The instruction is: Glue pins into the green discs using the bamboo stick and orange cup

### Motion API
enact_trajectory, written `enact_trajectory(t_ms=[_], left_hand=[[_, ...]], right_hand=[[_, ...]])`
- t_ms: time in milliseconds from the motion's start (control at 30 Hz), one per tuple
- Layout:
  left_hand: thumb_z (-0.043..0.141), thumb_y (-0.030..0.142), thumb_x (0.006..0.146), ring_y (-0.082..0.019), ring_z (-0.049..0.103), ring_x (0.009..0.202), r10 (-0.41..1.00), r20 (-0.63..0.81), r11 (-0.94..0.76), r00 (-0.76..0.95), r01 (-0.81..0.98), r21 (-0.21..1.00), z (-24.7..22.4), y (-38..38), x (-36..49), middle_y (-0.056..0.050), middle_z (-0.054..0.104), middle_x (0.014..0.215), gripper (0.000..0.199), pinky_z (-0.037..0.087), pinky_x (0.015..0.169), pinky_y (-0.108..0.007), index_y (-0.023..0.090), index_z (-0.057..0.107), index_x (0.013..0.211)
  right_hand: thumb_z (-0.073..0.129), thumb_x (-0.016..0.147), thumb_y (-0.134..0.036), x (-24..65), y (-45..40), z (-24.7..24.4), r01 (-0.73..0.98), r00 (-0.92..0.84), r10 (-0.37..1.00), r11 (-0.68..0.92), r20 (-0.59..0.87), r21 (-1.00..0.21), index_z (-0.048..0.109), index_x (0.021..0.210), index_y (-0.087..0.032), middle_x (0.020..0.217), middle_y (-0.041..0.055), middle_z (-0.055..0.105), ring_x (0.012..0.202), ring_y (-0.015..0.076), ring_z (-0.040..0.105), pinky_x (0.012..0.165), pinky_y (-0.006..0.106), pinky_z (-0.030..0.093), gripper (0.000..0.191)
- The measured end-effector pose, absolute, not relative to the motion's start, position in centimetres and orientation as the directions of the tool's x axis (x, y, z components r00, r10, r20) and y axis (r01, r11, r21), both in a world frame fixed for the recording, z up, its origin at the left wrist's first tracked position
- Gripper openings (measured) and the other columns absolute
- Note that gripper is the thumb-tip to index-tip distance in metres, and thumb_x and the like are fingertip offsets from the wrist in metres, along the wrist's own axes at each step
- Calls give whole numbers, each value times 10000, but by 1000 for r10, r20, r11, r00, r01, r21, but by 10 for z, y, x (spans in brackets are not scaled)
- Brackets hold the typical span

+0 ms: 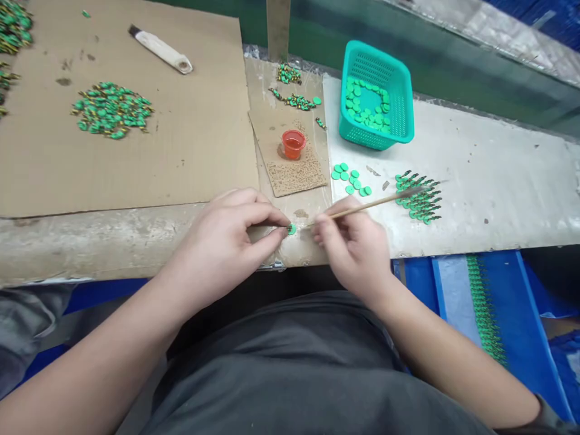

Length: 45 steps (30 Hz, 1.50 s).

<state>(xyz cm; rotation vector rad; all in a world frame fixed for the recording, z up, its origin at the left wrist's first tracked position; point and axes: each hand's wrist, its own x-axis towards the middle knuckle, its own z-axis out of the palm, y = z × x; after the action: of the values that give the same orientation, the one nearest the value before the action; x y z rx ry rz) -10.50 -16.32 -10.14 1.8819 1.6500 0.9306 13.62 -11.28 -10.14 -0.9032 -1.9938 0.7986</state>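
Between thumb and forefinger, my left hand pinches a small dark piece at the table's front edge. A round green disc shows at its tip, partly covered by the fingers. My right hand is closed around a thin wooden brush. The brush's dark, bristle-like end points up to the right, and its thin bare end is just right of the green disc. Whether that end touches the disc I cannot tell. Loose green discs lie beyond my right hand. A red cup of liquid stands on a speckled cardboard piece.
A teal basket holds more green discs. Rows of disc-based pieces stand at right. Piles of small green-and-gold parts and a white-handled tool lie on cardboard at left. A blue tray sits below the table, right.
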Motion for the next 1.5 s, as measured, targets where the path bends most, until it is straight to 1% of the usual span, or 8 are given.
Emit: enact_trajectory(t_ms=[100,200,300,400,533,700,1033,1500], left_hand=[[739,449,1093,-254,825,1070,984,174,-157,40,657,737,-101,-165,-106,-20,895,1122,228,611,1054,-402,324,930,1100],[712,417,1111,-255,846,1126,982,180,-178,62,642,746,-99,-168,-106,-27,919,1204,256,618,1097,-400,320,937,1185],[785,424,1085,-259,853,1117,978,203,-189,47,610,770,-96,-170,-101,-36,924,1193,201,625,1094,-396,323,935,1173],[822,475,1072,-247,844,1038,986,160,-110,-47,537,837,-88,-170,-93,-51,919,1119,203,661,1000,-372,310,939,1056],[904,561,1009,-235,846,947,993,-27,55,-111,259,964,-60,-171,-91,-71,924,1071,285,695,829,-316,280,948,1008],[979,621,985,-199,794,785,997,-10,19,-76,121,992,-19,-175,-92,-58,869,902,343,668,707,-284,280,956,962],[998,673,980,-173,756,768,998,14,-10,-68,57,998,4,-173,-89,-57,834,865,388,656,713,-260,292,959,926],[978,524,979,-168,699,724,995,69,-61,-71,118,991,15,-176,-85,-33,789,805,281,616,680,-271,288,909,842]], right_hand=[[738,1204,-277,153,-113,-101,244,-284,911,371,300,-896,668,1032,-275,857,-23,791,689,153,786,666,261,662,186],[753,1195,-334,163,-113,-107,232,-284,922,333,264,-914,674,1003,-269,831,-12,795,668,157,786,647,266,671,218],[741,1197,-377,165,-114,-115,230,-285,924,323,254,-918,688,1005,-263,864,2,789,689,165,801,667,280,680,229],[730,1195,-375,165,-114,-119,219,-292,923,320,251,-922,698,1015,-262,865,4,783,685,170,802,672,285,672,215],[713,1197,-348,166,-114,-119,196,-312,914,330,260,-923,702,996,-262,856,11,787,668,175,799,652,280,655,219],[682,1211,-333,163,-115,-118,174,-327,900,357,288,-918,705,963,-262,855,21,784,704,193,823,670,282,668,259],[652,1240,-405,161,-114,-124,176,-335,891,380,307,-908,728,959,-258,855,44,796,712,217,835,668,300,686,327],[617,1267,-581,161,-115,-125,184,-351,889,372,293,-910,723,941,-264,848,52,792,711,222,827,666,309,673,467]])
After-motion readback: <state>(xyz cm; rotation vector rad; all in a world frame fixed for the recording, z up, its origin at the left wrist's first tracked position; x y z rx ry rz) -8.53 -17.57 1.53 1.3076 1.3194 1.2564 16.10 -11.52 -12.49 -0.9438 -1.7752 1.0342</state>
